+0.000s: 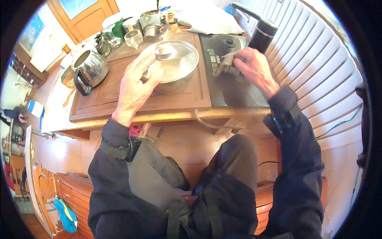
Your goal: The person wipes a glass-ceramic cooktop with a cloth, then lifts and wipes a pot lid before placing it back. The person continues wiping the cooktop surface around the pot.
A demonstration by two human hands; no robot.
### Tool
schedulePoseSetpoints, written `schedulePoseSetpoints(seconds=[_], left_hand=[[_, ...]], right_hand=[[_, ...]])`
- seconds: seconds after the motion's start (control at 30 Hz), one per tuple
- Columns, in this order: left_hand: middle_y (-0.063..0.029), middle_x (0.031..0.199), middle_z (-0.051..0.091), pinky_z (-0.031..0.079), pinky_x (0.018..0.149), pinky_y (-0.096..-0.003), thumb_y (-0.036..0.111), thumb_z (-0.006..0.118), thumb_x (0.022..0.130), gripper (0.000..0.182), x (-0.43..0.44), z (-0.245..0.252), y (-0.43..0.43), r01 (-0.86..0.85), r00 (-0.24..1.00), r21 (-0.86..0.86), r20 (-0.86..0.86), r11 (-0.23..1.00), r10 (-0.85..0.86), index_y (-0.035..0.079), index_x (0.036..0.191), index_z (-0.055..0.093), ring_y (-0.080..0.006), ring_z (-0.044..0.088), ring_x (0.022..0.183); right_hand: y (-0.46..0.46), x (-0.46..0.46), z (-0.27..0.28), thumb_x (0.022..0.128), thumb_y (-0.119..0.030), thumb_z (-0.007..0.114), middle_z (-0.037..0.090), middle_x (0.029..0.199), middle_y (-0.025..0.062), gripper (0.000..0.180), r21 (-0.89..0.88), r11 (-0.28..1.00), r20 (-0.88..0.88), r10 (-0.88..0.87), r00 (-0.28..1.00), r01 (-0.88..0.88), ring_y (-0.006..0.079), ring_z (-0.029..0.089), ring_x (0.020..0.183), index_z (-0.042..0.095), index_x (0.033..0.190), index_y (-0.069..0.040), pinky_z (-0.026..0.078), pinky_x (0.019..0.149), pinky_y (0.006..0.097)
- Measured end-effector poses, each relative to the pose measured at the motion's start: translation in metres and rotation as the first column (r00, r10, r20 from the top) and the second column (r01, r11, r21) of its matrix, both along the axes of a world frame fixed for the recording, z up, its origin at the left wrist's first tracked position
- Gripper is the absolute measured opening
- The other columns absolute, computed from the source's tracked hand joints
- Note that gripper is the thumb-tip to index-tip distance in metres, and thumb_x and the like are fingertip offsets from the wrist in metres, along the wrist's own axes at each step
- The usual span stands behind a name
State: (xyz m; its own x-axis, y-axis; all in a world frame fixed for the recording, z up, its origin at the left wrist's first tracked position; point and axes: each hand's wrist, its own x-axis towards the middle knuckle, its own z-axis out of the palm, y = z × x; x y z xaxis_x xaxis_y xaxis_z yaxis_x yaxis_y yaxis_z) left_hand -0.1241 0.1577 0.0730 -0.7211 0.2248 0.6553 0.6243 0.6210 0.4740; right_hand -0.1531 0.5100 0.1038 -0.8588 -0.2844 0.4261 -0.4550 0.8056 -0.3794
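A pot (176, 85) with a clear glass lid (179, 62) stands on a brown wooden panel (119, 101). My left hand (138, 79) is at the lid's left side, fingers and thumb apart, the fingertips by the round knob (164, 52). Whether it grips the lid or only rests there is not plain. To the right, my right hand (253, 67) holds a crumpled grey cloth (229, 64) over a black glass cooktop (219, 89). The cloth covers part of the cooktop's printed control marks.
A steel kettle (95, 67) stands on the panel's left. Several glass vessels, including a glass cup (133, 38), line the back. A white cloth (212, 21) lies behind the cooktop. A black cylindrical container (264, 34) stands beside the white radiator (316, 68). A cable (206, 124) hangs from the table's front.
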Motion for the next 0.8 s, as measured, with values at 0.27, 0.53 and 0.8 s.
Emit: schedulePoseSetpoints(seconds=[0.27,0.53,0.8], left_hand=[[-0.0176,0.121,0.063,0.054,0.09,-0.0344,0.035,0.074,0.092,0.066,-0.001,0.001,-0.019,-0.328,0.935,0.342,0.25,0.88,0.251,0.001,0.144,0.05,-0.0212,0.063,0.108],[-0.0106,0.125,0.059,0.056,0.078,-0.0362,0.047,0.065,0.096,0.058,0.019,0.003,-0.03,-0.346,0.545,0.585,0.762,0.733,-0.35,0.013,0.142,0.05,-0.0237,0.065,0.1],[-0.0174,0.134,0.055,0.058,0.083,-0.0391,0.046,0.066,0.095,0.061,0.011,-0.002,-0.03,-0.245,0.418,0.708,0.694,0.663,-0.587,0.008,0.14,0.049,-0.03,0.067,0.107]], right_hand=[[-0.023,0.044,-0.046,0.08,-0.011,0.069,0.064,0.099,0.0071,0.019,0.28,0.934,-0.308,0.305,0.901,-0.221,0.0283,0.06,0.094,0.067,0.099,-0.006,0.052,0.083,0.0384],[-0.037,0.053,-0.06,0.078,-0.008,0.071,0.065,0.101,0.0073,0.023,0.138,0.988,-0.457,0.124,0.881,-0.067,0.0274,0.061,0.094,0.067,0.1,-0.006,0.052,0.083,0.0376],[-0.035,0.051,-0.052,0.084,-0.012,0.07,0.066,0.101,0.0098,0.017,0.205,0.971,-0.368,0.189,0.91,-0.12,0.0306,0.062,0.094,0.067,0.099,-0.005,0.051,0.085,0.0402]])
